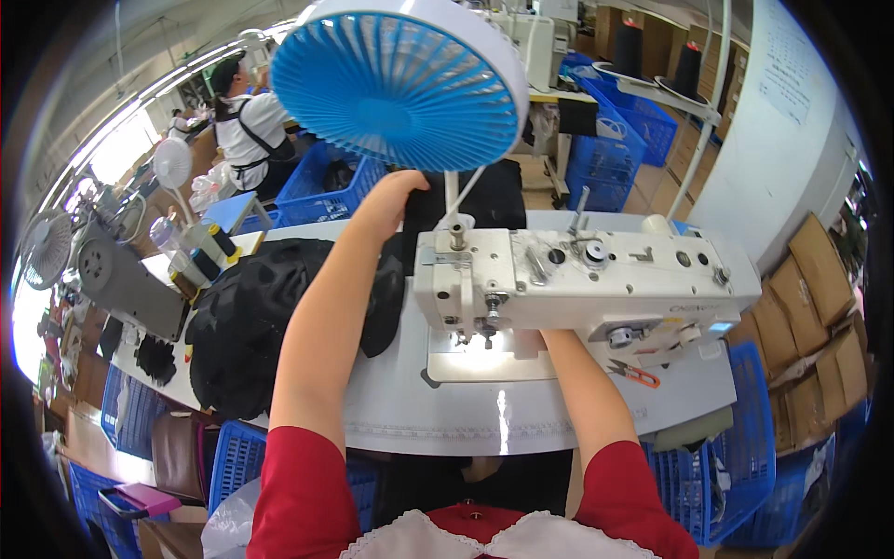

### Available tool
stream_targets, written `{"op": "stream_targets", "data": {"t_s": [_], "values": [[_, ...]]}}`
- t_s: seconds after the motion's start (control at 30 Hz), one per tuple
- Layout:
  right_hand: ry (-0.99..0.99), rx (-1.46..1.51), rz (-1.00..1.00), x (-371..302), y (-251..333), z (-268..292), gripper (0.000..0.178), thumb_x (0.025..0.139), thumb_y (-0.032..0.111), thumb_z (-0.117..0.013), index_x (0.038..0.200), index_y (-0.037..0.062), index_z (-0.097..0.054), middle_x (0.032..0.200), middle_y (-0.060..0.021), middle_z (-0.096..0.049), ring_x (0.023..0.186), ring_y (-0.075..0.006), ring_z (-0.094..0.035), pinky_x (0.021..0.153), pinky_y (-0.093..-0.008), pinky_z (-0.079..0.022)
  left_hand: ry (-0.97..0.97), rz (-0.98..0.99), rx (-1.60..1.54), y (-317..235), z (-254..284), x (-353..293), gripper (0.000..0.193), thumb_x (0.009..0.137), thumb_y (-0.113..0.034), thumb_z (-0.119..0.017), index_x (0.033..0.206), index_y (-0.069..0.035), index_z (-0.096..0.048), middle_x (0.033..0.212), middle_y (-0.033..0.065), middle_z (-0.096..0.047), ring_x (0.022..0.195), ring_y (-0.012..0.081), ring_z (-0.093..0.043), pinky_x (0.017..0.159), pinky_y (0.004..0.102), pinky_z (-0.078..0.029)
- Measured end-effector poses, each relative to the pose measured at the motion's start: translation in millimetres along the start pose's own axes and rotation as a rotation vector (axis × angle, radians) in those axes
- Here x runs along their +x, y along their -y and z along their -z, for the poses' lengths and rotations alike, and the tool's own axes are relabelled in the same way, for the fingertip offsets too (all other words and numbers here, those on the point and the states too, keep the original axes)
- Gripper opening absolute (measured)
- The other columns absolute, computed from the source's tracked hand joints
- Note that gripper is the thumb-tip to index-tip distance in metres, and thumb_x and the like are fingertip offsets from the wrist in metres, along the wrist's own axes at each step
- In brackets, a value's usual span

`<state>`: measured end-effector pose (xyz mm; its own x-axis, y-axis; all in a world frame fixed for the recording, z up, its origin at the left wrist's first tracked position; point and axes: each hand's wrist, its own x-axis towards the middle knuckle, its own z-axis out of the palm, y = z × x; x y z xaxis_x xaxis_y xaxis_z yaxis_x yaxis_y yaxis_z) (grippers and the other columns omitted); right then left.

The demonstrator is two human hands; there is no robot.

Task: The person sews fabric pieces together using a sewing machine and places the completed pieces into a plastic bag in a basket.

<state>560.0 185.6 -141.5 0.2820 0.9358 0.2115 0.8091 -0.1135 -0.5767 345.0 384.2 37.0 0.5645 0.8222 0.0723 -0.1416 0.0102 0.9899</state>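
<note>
A white sewing machine (596, 279) stands on the pale table in front of me, its lamp shining on the needle plate. My left arm stretches past the machine's left end. There my left hand (389, 200) is closed at the edge of a black fabric piece (484, 196) behind the machine; its fingers show only partly. My right forearm passes beneath the machine's arm, and the machine hides the right hand. A large heap of black fabric (247, 317) lies left of my left forearm. Orange-handled thread snips (635, 374) rest right of my right forearm.
A blue fan (396, 93) hangs over the machine's far left. Thread spools (222, 240) stand beyond the fabric heap. Blue crates (740, 447) and cardboard boxes (801, 326) sit at the right. At the far left, a person (250, 126) sits near a blue crate (326, 186).
</note>
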Motion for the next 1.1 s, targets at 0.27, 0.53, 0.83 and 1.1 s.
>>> {"op": "stream_targets", "data": {"t_s": [0.27, 0.53, 0.83, 1.1], "values": [[0.071, 0.148, -0.010, -9.6, 13.2, 7.7, 0.035, 0.087, 0.015, -0.056, 0.121, 0.0069, -0.059, 0.111, -0.0206, -0.063, 0.108, -0.0381, -0.058, 0.092, -0.0467, -0.046, -0.035, -0.124, -0.011, 67.8, -10.4, -16.4, 0.074, 0.077, -0.014, -0.072, 0.142, 0.000, -0.038, 0.136, 0.0213, -0.048, 0.129, 0.0275, -0.043, 0.104, 0.0359, -0.038], [0.170, 0.259, -0.111, -18.1, 1.9, 14.7, 0.035, 0.087, 0.014, -0.057, 0.122, 0.0079, -0.060, 0.109, -0.0194, -0.064, 0.107, -0.0383, -0.058, 0.091, -0.0463, -0.047, 0.036, -0.219, 0.960, 139.6, 41.4, -66.2, 0.052, 0.071, -0.014, -0.073, 0.118, 0.001, -0.059, 0.103, 0.0234, -0.066, 0.094, 0.0367, -0.065, 0.082, 0.0378, -0.052], [0.402, -0.080, 0.118, -79.9, 15.3, 55.1, 0.044, 0.083, 0.008, -0.062, 0.127, 0.0130, -0.059, 0.117, -0.0178, -0.062, 0.110, -0.0371, -0.058, 0.092, -0.0453, -0.047, 0.754, -0.281, 1.565, 73.5, 17.9, -160.6, 0.044, 0.073, -0.017, -0.072, 0.116, -0.009, -0.065, 0.113, 0.0094, -0.061, 0.113, 0.0295, -0.054, 0.097, 0.0392, -0.042], [0.118, -0.505, 0.944, -91.7, 22.3, 22.0, 0.040, 0.081, 0.013, -0.057, 0.121, 0.0106, -0.060, 0.132, -0.0063, -0.055, 0.125, -0.0233, -0.050, 0.101, -0.0357, -0.043, 0.963, -0.936, 1.348, 115.4, 14.8, -177.9, 0.039, 0.081, -0.012, -0.057, 0.119, -0.007, -0.063, 0.131, 0.0105, -0.058, 0.126, 0.0280, -0.051, 0.104, 0.0393, -0.041]]}}
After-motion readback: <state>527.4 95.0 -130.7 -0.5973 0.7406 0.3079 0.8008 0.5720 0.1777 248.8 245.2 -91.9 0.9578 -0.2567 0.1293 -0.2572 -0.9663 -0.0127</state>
